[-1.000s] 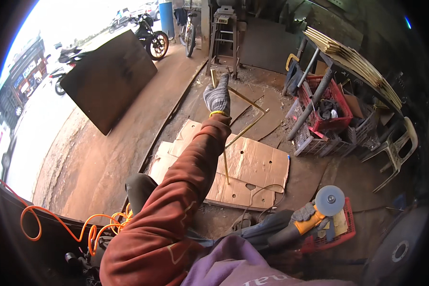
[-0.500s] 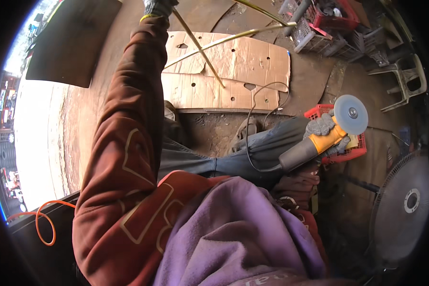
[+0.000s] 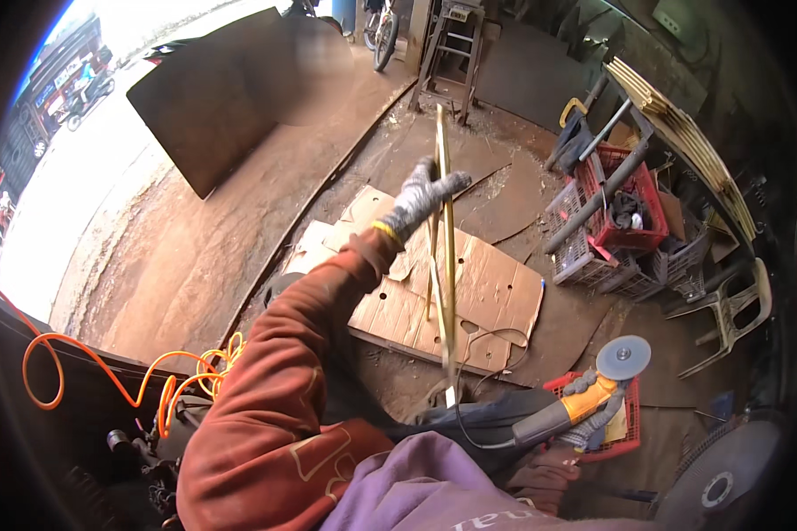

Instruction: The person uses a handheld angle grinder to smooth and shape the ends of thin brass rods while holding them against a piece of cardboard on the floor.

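**Left Hand on Metal Strip, Right Hand on Angle Grinder**

While the left arm was stretched forward in its rust-red sleeve, a long yellowish metal strip (image 3: 445,239) was gripped by the gloved left hand (image 3: 419,199), with the fingers closed round it near its upper half. The strip was held nearly upright over the flattened cardboard sheets (image 3: 487,292) laid on the rusty floor, its lower end blurred near the lap. An angle grinder (image 3: 589,394) with a yellow-orange body and a grey disc was grasped by the gloved right hand (image 3: 584,409) at the lower right, above a red crate (image 3: 630,416). A coiled orange hose (image 3: 150,376) was seen at the left, and red and grey baskets (image 3: 607,226) stood well apart at the right.
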Demonstrator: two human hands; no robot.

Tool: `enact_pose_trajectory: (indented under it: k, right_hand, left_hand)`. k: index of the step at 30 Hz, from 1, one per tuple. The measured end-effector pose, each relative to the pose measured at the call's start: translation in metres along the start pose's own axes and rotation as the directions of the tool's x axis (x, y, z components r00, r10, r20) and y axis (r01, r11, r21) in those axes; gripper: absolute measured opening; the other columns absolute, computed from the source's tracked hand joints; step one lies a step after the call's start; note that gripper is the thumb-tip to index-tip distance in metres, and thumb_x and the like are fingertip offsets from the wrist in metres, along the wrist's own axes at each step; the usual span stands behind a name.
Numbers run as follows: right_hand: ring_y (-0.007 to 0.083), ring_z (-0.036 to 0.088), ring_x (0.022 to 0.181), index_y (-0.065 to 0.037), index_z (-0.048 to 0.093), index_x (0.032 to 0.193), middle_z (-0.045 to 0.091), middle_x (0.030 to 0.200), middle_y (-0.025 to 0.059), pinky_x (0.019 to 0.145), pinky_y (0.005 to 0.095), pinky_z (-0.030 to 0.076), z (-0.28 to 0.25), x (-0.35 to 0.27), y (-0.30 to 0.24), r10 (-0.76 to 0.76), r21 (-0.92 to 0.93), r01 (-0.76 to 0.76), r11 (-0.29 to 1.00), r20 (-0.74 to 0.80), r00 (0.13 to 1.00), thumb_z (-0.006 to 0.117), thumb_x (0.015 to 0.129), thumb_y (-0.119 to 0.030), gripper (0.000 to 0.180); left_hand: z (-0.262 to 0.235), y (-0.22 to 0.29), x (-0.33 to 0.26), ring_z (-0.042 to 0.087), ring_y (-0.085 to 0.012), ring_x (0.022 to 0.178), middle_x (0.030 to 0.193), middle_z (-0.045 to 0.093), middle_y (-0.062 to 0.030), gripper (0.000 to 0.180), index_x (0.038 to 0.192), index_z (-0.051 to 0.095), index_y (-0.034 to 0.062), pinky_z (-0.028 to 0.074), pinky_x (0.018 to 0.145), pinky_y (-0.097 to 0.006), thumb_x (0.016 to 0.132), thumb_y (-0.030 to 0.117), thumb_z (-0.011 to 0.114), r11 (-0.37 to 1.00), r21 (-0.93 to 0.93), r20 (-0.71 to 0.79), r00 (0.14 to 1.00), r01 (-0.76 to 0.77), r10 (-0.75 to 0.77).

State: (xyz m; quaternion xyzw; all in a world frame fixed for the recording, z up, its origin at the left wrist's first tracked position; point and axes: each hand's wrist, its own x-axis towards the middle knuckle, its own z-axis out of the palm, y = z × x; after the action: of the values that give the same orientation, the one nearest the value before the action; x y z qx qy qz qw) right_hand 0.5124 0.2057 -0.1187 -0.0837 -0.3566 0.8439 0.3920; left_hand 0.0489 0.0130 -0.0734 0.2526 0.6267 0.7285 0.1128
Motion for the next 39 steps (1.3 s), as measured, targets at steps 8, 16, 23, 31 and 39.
enact_pose_trajectory:
  k: [8, 16, 23, 31, 39]
  right_hand:
    - [0.0288, 0.068, 0.068, 0.006, 0.058, 0.113, 0.068, 0.088, 0.0178, 0.066, 0.0409, 0.06, 0.16, 0.047, -0.031, 0.001, -0.657, 0.089, 0.749, 0.135, 0.991, 0.067, 0.079, -0.026, 0.048]
    - [0.0193, 0.061, 0.118, -0.002, 0.053, 0.134, 0.063, 0.127, 0.0107, 0.104, 0.038, 0.051, 0.218, 0.071, -0.042, 0.205, -0.893, 0.371, 0.254, 0.425, 0.882, 0.097, 0.063, -0.017, 0.085]
    - [0.0185, 0.061, 0.118, -0.002, 0.054, 0.135, 0.063, 0.129, 0.0111, 0.104, 0.0379, 0.051, 0.224, 0.097, -0.029, 0.372, -0.928, 0.269, 0.257, 0.352, 0.859, 0.097, 0.066, -0.019, 0.083]
    - [0.019, 0.062, 0.114, -0.004, 0.053, 0.133, 0.063, 0.124, 0.0104, 0.101, 0.0383, 0.051, 0.235, 0.113, -0.018, 0.268, -0.866, 0.488, 0.112, 0.499, 0.824, 0.097, 0.07, -0.025, 0.08]
    - [0.0218, 0.062, 0.113, -0.004, 0.053, 0.132, 0.062, 0.123, 0.0128, 0.1, 0.0385, 0.051, 0.234, 0.11, -0.009, 0.178, -0.833, 0.553, 0.002, 0.544, 0.82, 0.096, 0.071, -0.028, 0.079]
  left_hand:
    - [0.061, -0.015, -0.07, 0.047, -0.0211, 0.132, 0.135, 0.054, -0.0101, 0.087, 0.148, 0.044, 0.0003, 0.038, 0.113, -0.037, 0.079, 0.032, 0.088, 0.952, -0.304, 0.408, 0.897, -0.044, 0.172]
    - [0.071, -0.01, -0.078, 0.049, -0.0342, 0.139, 0.146, 0.052, -0.0281, 0.118, 0.154, 0.029, -0.012, 0.041, 0.116, -0.04, 0.072, 0.042, 0.094, 0.981, -0.178, 0.447, 0.882, -0.08, 0.153]
    - [0.071, -0.011, -0.078, 0.056, -0.0291, 0.131, 0.139, 0.059, -0.0216, 0.108, 0.15, 0.038, -0.004, 0.045, 0.112, -0.04, 0.071, 0.042, 0.095, 0.965, -0.236, 0.45, 0.868, -0.112, 0.21]
    - [0.067, -0.008, -0.08, 0.056, -0.0279, 0.131, 0.138, 0.059, -0.0198, 0.101, 0.149, 0.04, -0.0024, 0.045, 0.113, -0.04, 0.073, 0.037, 0.093, 0.956, -0.261, 0.436, 0.868, -0.133, 0.24]
    - [0.071, 0.007, -0.08, 0.056, -0.0282, 0.131, 0.137, 0.06, -0.0192, 0.099, 0.151, 0.038, -0.0032, 0.044, 0.113, -0.041, 0.075, 0.033, 0.092, 0.95, -0.288, 0.453, 0.857, -0.118, 0.244]
